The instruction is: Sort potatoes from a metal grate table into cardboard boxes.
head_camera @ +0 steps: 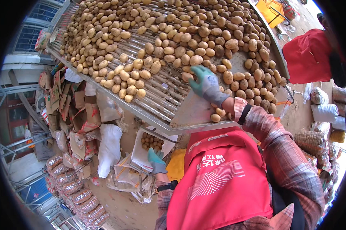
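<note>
Many potatoes (190,37) lie spread over a sorting table of metal rollers (161,95) with a raised metal rim. My right hand (206,83), in a grey and green glove, reaches over the table beside the front potatoes, its fingertips near or on one; whether it grips any cannot be told. Below the table's left front edge, my left hand (156,161), gloved in green and grey, is at the side of an open white sack (141,152) on a metal frame. Its fingers are apart over the sack, near the potatoes (151,141) inside.
Flattened cardboard (65,97) and a white sack (109,149) lie left of the table. Filled net bags (78,191) are stacked at the lower left, more sacks (311,141) at the right. A person in a red apron (308,57) stands at the table's right side.
</note>
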A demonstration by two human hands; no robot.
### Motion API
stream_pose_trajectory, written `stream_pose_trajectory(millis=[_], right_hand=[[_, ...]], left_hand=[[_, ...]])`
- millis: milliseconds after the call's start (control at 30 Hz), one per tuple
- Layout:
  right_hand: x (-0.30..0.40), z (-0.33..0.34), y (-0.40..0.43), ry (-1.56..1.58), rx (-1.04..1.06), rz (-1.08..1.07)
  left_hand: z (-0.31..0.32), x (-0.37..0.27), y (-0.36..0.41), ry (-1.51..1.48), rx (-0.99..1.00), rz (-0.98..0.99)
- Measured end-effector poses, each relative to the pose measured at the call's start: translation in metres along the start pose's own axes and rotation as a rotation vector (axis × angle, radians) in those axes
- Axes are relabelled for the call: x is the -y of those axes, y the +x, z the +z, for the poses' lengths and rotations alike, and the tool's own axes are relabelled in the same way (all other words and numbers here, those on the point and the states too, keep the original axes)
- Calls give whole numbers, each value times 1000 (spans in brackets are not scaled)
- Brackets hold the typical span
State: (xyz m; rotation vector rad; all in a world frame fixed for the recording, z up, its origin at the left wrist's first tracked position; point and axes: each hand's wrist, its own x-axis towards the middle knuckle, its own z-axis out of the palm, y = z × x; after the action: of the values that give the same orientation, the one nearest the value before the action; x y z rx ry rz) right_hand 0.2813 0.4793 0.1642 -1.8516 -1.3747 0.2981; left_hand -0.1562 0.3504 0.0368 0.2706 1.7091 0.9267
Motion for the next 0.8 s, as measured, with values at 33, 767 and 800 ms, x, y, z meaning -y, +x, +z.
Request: stream_pose_trajectory(millis=[33,767,800], right_hand=[[-16,-6,12,-165,-89,11],[-124,-159,-161,-560,-8,17],[-146,-172,-178,-567,-21,-15]], left_hand=[[14,0,6,124,-77,188],[284,-42,-88,312,917,-526],[278,-40,-81,357,853,-498]])
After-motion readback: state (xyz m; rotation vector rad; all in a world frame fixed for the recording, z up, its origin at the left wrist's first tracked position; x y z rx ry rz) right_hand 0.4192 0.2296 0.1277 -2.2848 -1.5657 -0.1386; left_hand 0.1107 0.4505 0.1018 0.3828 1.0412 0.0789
